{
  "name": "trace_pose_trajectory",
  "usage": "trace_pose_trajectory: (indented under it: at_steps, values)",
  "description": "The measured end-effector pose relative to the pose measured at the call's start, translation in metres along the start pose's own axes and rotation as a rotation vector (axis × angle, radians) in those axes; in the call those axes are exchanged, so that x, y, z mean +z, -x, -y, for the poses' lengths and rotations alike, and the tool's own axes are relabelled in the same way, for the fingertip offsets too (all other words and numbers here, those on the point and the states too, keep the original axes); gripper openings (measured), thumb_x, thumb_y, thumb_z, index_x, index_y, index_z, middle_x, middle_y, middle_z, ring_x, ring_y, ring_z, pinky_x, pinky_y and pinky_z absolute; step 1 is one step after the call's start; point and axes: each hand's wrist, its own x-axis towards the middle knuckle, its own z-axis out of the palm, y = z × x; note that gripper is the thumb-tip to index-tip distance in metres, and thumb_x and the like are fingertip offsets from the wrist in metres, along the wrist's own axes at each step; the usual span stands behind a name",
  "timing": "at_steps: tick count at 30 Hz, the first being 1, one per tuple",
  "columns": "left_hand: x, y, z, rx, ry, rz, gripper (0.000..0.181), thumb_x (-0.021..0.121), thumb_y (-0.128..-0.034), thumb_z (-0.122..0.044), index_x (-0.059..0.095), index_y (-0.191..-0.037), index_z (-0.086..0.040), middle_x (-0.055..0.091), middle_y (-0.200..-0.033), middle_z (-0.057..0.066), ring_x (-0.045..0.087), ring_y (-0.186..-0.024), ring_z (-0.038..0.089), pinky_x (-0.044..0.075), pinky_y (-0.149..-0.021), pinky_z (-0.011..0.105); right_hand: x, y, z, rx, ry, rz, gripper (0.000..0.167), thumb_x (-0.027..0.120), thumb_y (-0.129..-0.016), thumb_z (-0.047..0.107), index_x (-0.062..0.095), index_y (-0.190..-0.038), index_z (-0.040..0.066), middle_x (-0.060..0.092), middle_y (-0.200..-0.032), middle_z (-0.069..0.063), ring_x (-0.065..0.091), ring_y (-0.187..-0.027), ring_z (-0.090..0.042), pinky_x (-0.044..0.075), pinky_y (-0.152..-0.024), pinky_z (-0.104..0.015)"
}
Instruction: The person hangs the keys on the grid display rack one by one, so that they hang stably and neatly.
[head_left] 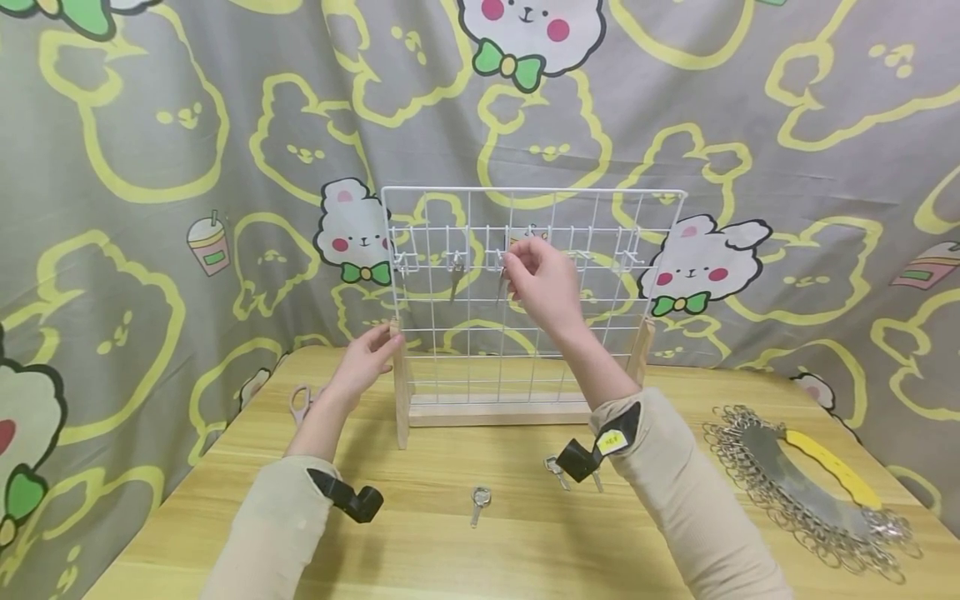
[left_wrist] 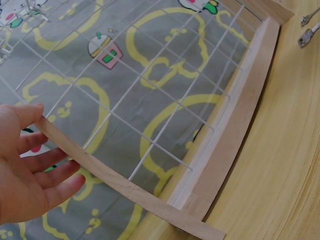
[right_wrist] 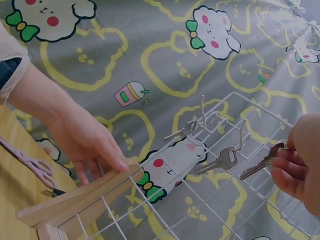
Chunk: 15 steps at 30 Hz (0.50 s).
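Note:
A white wire grid rack [head_left: 468, 329] stands on the table in a wooden base with two upright posts. My right hand [head_left: 543, 283] pinches a key [right_wrist: 257, 167] at its ring, close to a hook on the grid's upper part. One key [right_wrist: 222, 160] hangs from the neighbouring hook, and another key [right_wrist: 182, 132] from the hook nearest the left post. My left hand [head_left: 367, 358] holds the top of the left wooden post [left_wrist: 95, 167], thumb on one side and fingertips on the other. Its lower fingers are spread loosely.
A single key [head_left: 481, 500] lies in front of the rack; more keys [head_left: 557, 472] lie under my right wrist. At right is a curved holder with a yellow handle [head_left: 832, 468] and many metal rings. Scissors [head_left: 301, 404] lie left, partly behind my left arm. A patterned curtain [head_left: 247, 125] hangs behind.

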Motion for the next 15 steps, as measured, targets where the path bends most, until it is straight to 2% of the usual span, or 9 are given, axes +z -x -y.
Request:
trace_pose_trajectory:
  at_steps: [4,9,15]
  values:
    - [-0.0004,0.0,0.0003,0.002,-0.001,-0.002,0.061,0.047,-0.0984,-0.027,0.02,-0.146,0.001,0.029,-0.146,0.023,0.033,-0.13,0.036,0.039,-0.101,0.046,0.0005,0.0002,-0.0015,-0.051,0.082,-0.009,0.011,0.057,-0.09,0.007,0.063,-0.092,-0.002,0.063,-0.073,-0.014,0.056,-0.054,-0.014,0.048,-0.046,-0.02]
    - [-0.0003,-0.0004,0.0016,0.003,0.004,-0.003,0.061,0.047,-0.0981,-0.026,0.02,-0.146,0.0,0.029,-0.145,0.023,0.034,-0.129,0.037,0.039,-0.101,0.046,0.0012,0.0015,-0.0041,-0.122,0.193,-0.014,0.012,0.057,-0.09,0.007,0.065,-0.092,-0.002,0.063,-0.072,-0.01,0.057,-0.057,-0.016,0.046,-0.047,-0.021]
    - [-0.0002,-0.0014,0.0024,0.008,0.004,-0.002,0.061,0.047,-0.098,-0.027,0.021,-0.146,-0.001,0.03,-0.145,0.022,0.034,-0.129,0.036,0.039,-0.101,0.046,0.001,0.0013,-0.0056,-0.151,0.23,-0.022,0.011,0.058,-0.09,0.006,0.065,-0.093,-0.002,0.064,-0.073,-0.009,0.058,-0.059,-0.017,0.047,-0.054,-0.024]
